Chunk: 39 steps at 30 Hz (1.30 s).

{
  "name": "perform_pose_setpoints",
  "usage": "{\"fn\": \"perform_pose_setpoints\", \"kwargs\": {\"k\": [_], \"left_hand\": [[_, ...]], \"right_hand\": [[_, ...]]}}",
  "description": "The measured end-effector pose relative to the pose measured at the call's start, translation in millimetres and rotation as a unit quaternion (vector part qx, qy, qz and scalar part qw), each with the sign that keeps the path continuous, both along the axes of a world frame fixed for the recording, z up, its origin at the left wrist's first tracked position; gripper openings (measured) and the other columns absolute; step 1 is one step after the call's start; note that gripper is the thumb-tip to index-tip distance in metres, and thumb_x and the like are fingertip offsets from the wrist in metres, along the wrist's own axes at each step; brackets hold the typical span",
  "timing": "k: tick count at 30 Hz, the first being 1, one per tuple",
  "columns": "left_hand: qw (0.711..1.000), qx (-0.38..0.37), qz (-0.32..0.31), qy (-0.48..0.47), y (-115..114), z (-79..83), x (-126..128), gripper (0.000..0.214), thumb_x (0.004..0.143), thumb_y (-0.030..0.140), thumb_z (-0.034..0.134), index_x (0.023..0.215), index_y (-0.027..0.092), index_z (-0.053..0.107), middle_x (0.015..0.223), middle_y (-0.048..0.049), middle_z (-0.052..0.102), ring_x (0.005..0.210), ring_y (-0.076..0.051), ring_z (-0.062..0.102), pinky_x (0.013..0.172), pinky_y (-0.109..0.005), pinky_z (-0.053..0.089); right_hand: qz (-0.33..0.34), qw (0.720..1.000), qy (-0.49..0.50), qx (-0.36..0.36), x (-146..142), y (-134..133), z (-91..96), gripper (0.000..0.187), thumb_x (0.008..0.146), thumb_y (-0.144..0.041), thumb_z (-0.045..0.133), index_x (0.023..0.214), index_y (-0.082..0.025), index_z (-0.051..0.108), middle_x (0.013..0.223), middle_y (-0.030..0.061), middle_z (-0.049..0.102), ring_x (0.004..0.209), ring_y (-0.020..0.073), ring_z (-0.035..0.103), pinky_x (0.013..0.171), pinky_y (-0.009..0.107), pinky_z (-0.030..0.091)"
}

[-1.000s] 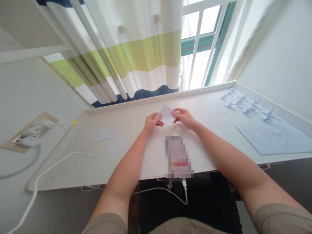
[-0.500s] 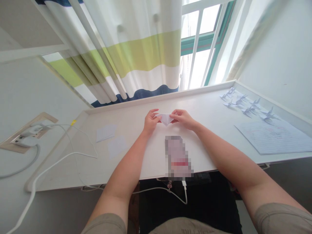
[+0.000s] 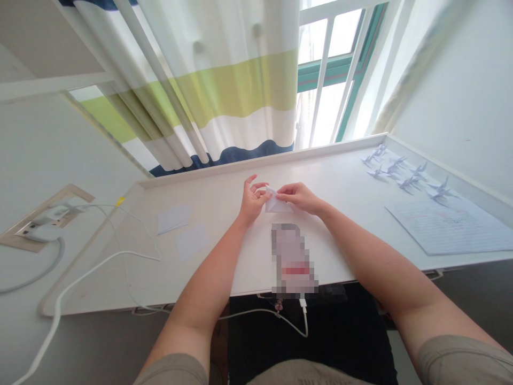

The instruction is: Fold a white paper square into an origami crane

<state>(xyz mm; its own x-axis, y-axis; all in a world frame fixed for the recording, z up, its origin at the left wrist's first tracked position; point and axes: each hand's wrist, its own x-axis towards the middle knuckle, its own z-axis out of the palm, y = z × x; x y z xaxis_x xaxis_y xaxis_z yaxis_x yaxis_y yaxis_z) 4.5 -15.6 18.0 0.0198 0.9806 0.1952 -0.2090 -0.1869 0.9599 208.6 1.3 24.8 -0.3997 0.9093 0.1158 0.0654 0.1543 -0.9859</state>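
Between my hands is a small folded white paper (image 3: 276, 204), held just above the desk. My left hand (image 3: 253, 200) pinches its left edge with thumb and a finger, while the other fingers are raised. My right hand (image 3: 300, 197) grips the paper's upper right side, fingers bent over it. Part of the paper is hidden behind my fingertips. Toward me from the paper lies a blurred-out phone-shaped object (image 3: 294, 256) with a white cable plugged into its near end.
Several folded paper cranes (image 3: 409, 176) stand at the far right of the white desk (image 3: 224, 267), beyond a lined written sheet (image 3: 449, 227). Loose paper squares (image 3: 174, 218) lie at left. A white cable (image 3: 88, 270) runs from the wall socket (image 3: 44, 222) across the desk's left side.
The paper has been turned, from a downward-pointing triangle to a shape with a raised upper left corner and flat lower edge. My left hand has shifted slightly right.
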Motion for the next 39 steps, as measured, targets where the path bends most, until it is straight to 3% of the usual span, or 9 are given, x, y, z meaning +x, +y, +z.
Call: {"fn": "perform_pose_setpoints", "kwargs": {"k": [6, 9, 14, 17, 23, 30, 39], "left_hand": [[0.993, -0.029, -0.044, 0.105, 1.3, -4.4, -1.5, 0.05, 0.069, 0.053, 0.096, 0.092, 0.017, 0.07, 0.08, -0.0038, 0.074, 0.071, -0.015, 0.067, 0.068, -0.028, 0.049], [0.99, -0.011, -0.048, 0.129, 0.3, -5.5, -3.3, 0.046, 0.071, 0.055, 0.095, 0.083, 0.017, 0.074, 0.069, -0.0025, 0.071, 0.063, -0.014, 0.062, 0.065, -0.029, 0.048], [0.985, -0.01, -0.096, 0.143, -3.4, -3.7, -3.3, 0.047, 0.072, 0.06, 0.094, 0.082, 0.017, 0.077, 0.071, -0.0032, 0.073, 0.063, -0.014, 0.063, 0.066, -0.03, 0.05], [0.982, -0.011, -0.123, 0.146, -5.5, -1.7, -2.0, 0.048, 0.074, 0.061, 0.093, 0.084, 0.017, 0.078, 0.076, -0.0049, 0.076, 0.067, -0.016, 0.066, 0.069, -0.031, 0.053], [0.983, 0.0, -0.111, 0.148, -4.8, -1.0, -1.1, 0.046, 0.075, 0.059, 0.091, 0.088, 0.017, 0.077, 0.079, -0.0039, 0.076, 0.068, -0.014, 0.064, 0.07, -0.03, 0.053], [0.982, 0.009, -0.103, 0.157, -4.9, -2.8, 0.5, 0.042, 0.075, 0.055, 0.091, 0.088, 0.018, 0.077, 0.079, -0.0027, 0.075, 0.07, -0.014, 0.062, 0.069, -0.029, 0.051], [0.98, 0.011, -0.106, 0.17, -4.3, -3.9, 1.4, 0.048, 0.078, 0.061, 0.089, 0.086, 0.017, 0.075, 0.071, -0.0012, 0.07, 0.061, -0.012, 0.058, 0.064, -0.029, 0.049]], "right_hand": [[-0.058, 0.994, 0.088, -0.008, -5.5, 2.6, -1.6, 0.053, 0.066, -0.068, 0.095, 0.081, -0.02, 0.078, 0.081, 0.0042, 0.077, 0.073, 0.0173, 0.065, 0.071, 0.032, 0.053], [-0.055, 0.995, 0.087, -0.016, -5.0, 3.4, -1.8, 0.051, 0.067, -0.066, 0.095, 0.08, -0.02, 0.077, 0.085, 0.0052, 0.078, 0.078, 0.0184, 0.068, 0.075, 0.033, 0.056], [-0.043, 0.996, 0.079, -0.003, -2.8, 3.1, -0.9, 0.053, 0.075, -0.071, 0.089, 0.086, -0.02, 0.083, 0.09, 0.006, 0.08, 0.085, 0.0205, 0.071, 0.082, 0.036, 0.058], [-0.042, 0.995, 0.092, 0.001, -2.7, 2.9, 0.1, 0.054, 0.071, -0.072, 0.091, 0.081, -0.02, 0.082, 0.083, 0.0052, 0.079, 0.08, 0.0197, 0.07, 0.079, 0.035, 0.058], [-0.071, 0.99, 0.123, -0.006, -5.1, 5.3, -1.1, 0.056, 0.062, -0.07, 0.097, 0.077, -0.02, 0.08, 0.079, 0.0046, 0.077, 0.076, 0.0186, 0.068, 0.074, 0.034, 0.056], [-0.072, 0.991, 0.115, 0.007, -5.5, 5.1, 0.1, 0.054, 0.07, -0.072, 0.092, 0.083, -0.02, 0.083, 0.084, 0.0052, 0.078, 0.079, 0.0189, 0.067, 0.075, 0.034, 0.056], [-0.125, 0.984, 0.128, 0.018, -8.1, 7.6, -1.3, 0.057, 0.063, -0.072, 0.094, 0.077, -0.019, 0.078, 0.076, 0.0044, 0.075, 0.072, 0.0175, 0.064, 0.069, 0.033, 0.054]]}}
